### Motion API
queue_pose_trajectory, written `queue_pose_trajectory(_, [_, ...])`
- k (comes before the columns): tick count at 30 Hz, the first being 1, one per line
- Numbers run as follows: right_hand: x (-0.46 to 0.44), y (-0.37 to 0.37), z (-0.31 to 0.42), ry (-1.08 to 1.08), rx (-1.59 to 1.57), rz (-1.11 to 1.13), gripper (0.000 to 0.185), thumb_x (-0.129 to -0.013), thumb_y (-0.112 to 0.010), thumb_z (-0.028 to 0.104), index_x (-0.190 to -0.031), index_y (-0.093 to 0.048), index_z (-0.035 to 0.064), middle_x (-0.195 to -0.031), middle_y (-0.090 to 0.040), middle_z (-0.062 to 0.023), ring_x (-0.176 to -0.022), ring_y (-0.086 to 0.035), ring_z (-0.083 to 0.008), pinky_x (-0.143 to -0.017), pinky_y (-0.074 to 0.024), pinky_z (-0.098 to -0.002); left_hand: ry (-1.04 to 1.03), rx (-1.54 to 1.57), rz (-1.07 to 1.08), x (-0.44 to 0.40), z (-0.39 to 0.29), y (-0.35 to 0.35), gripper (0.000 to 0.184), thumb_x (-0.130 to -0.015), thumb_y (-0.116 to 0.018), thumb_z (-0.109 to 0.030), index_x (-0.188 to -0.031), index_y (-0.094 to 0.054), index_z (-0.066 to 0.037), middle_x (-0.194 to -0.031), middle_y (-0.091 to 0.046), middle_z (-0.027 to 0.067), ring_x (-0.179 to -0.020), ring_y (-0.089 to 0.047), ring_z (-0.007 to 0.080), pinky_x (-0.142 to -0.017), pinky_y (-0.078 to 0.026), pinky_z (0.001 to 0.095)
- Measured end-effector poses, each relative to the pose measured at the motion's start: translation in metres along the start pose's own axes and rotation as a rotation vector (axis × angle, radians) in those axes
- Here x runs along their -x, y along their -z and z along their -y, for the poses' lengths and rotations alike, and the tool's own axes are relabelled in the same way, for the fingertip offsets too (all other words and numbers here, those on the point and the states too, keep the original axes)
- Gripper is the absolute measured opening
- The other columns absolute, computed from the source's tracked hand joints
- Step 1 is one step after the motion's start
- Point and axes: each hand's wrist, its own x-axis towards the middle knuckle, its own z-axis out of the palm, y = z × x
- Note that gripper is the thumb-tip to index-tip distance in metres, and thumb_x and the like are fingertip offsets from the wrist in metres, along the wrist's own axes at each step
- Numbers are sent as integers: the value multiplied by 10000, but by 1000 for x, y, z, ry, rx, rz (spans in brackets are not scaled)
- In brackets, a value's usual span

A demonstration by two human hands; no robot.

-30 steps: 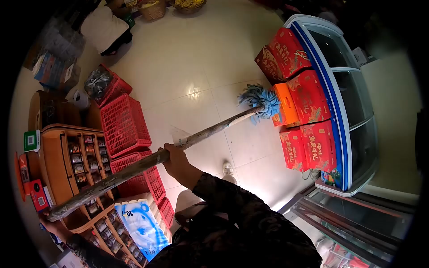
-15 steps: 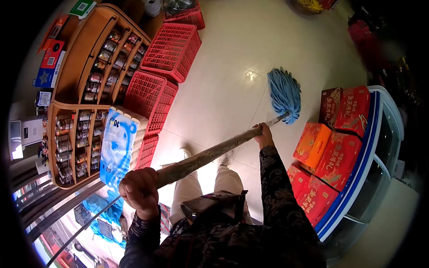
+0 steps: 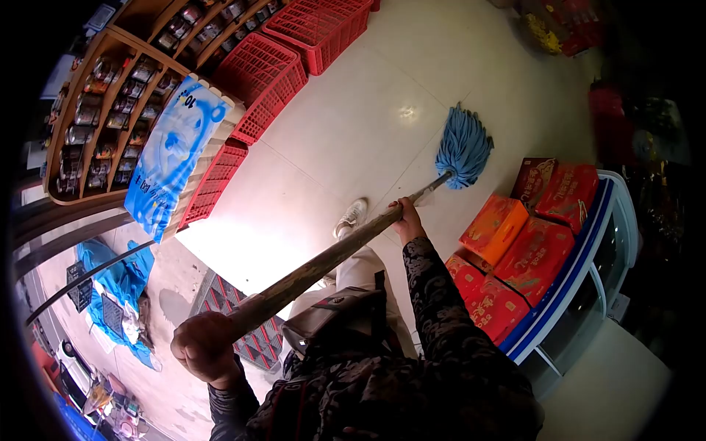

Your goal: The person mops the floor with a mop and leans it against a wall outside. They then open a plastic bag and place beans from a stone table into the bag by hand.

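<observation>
A mop with a blue strand head (image 3: 465, 147) rests on the pale tiled floor (image 3: 346, 132). Its long wooden handle (image 3: 316, 268) slants from the mop head down to the lower left, across the front of my body. My left hand (image 3: 206, 348) is closed around the handle's upper end, covering its tip. Farther down the handle, nearer the mop head, my right hand (image 3: 409, 221) grips it with wrapped fingers. One of my white shoes (image 3: 353, 214) shows just beyond the handle.
Red plastic baskets (image 3: 266, 84) line the left beside a wooden shelf (image 3: 88, 117) of jars and a blue-and-white pack (image 3: 176, 151). Red gift boxes (image 3: 533, 253) sit on a glass-topped freezer (image 3: 607, 253) at right. A patterned mat (image 3: 243, 323) lies by the doorway at lower left.
My view has turned and shifted, bringing the mat and doorway further into sight. One foot has stepped forward. Both hands keep hold of the mop, whose head stays on the floor.
</observation>
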Motion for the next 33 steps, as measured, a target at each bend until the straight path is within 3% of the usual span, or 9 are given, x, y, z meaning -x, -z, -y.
queue_pose_trajectory(2, [10,18,-47,-28,59,37,137,-714,-499,-30,-664,-406,57,-614,-442,-62,-557,-486,-185,-557,-461,-289,-18,42,-170,39,-20,49,305,-824,-472,-226,-583,-330,-106,-505,-374,24,-406,-410,169,-420,-415,336])
queue_pose_trajectory(11, [120,73,-300,-314,508,28,92,-749,-467,78,-678,-410,87,-590,-452,-39,-547,-470,-160,-559,-444,-283,-174,37,-303,185,-175,225,315,-770,-494,-178,-495,-348,-135,-414,-321,-37,-323,-362,79,-356,-345,225])
queue_pose_trajectory(13, [135,87,-351,-453,530,-3,78,-769,-455,91,-706,-409,93,-618,-451,-39,-567,-469,-156,-564,-448,-283,-189,42,-242,206,-207,256,258,-787,-413,-154,-543,-334,-129,-497,-317,8,-447,-385,108,-545,-375,275])
queue_pose_trajectory(15, [139,111,-390,-562,580,-26,68,-782,-449,98,-733,-404,88,-643,-446,-40,-583,-467,-152,-568,-451,-282,-190,-104,-337,239,-237,281,261,-813,-379,-161,-558,-337,-127,-529,-310,24,-503,-381,128,-613,-376,294])
queue_pose_trajectory(17, [158,111,-416,-555,708,-53,57,-783,-429,95,-740,-398,74,-648,-444,-43,-578,-461,-146,-565,-451,-273,-342,-91,-742,330,-251,347,165,-819,-388,-171,-679,-389,-84,-690,-415,32,-635,-460,144,-603,-420,282])
queue_pose_trajectory(20, [147,113,-424,-596,918,-49,43,-760,-420,72,-725,-394,77,-647,-445,-34,-578,-473,-143,-573,-459,-288,-153,-209,-649,303,-254,317,178,-849,-330,-178,-732,-374,-51,-723,-406,44,-674,-453,162,-582,-416,292])
queue_pose_trajectory(23, [145,106,-421,-600,923,-78,80,-748,-431,76,-685,-381,71,-618,-439,-33,-553,-467,-142,-575,-460,-288,-264,-144,-756,253,-240,279,297,-866,-308,-164,-569,-300,-142,-512,-298,-4,-383,-297,83,-426,-314,239])
queue_pose_trajectory(29, [118,114,-420,-595,1048,-106,86,-729,-423,79,-645,-406,74,-603,-463,-48,-528,-474,-193,-557,-461,-320,-332,-47,-641,232,-234,272,311,-888,-319,-179,-579,-309,-143,-502,-307,-11,-377,-319,82,-428,-323,237])
queue_pose_trajectory(33, [128,109,-424,-651,1089,-80,81,-735,-442,92,-656,-431,87,-605,-487,-39,-552,-506,-193,-568,-464,-326,-325,-98,-873,240,-227,280,316,-884,-352,-194,-577,-308,-137,-504,-321,-16,-367,-329,81,-410,-328,261])
